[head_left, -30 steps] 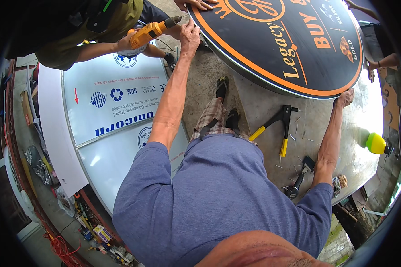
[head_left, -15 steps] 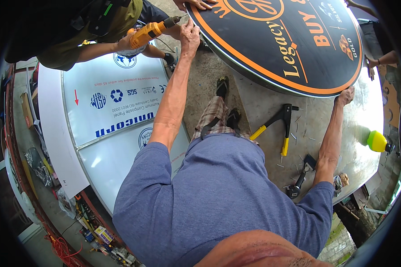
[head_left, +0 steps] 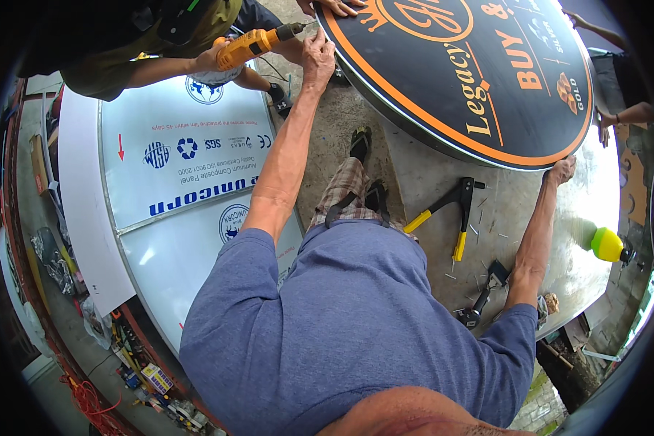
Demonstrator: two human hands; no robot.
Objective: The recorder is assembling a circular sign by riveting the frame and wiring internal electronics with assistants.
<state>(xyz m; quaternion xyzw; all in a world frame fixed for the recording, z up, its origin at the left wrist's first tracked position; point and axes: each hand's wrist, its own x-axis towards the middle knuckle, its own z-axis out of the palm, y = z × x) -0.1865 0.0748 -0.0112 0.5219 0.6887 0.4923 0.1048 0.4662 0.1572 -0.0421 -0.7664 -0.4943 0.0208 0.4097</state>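
Black, smooth-faced and ringed in orange, the broad round sign panel [head_left: 414,80] with a pale rim and deep dark side wall lay face up at the top of the view, partly over the far part of the grey metal desk [head_left: 429,163], its left portion out beyond the desk's edge. Whether it rested on the metal could not be told. Left grip [head_left: 318,62]: fingers bent in close at the left rim; right grip [head_left: 561,171]: curled tight around the near rim. Fingertips beneath were hidden. Judged stiff and bulky, probably awkward more than crushingly heavy; the printed face looked slick and easily scratched, so the rim and side wall seemed the best hold, taken at well-separated points. Beside the left grip, a co-worker's yellow-and-black power drill [head_left: 251,48] had its tip near the rim; another hand [head_left: 341,7] lay on the upper left edge. Desk surface: dull, with glare at right, carrying a black hand tool with yellow handles [head_left: 465,196], scattered thin metal pins [head_left: 474,229] and a yellow-green rounded container [head_left: 607,245]. Room: concrete floor [head_left: 320,145], white blue-printed sheet panels [head_left: 189,185] at left.
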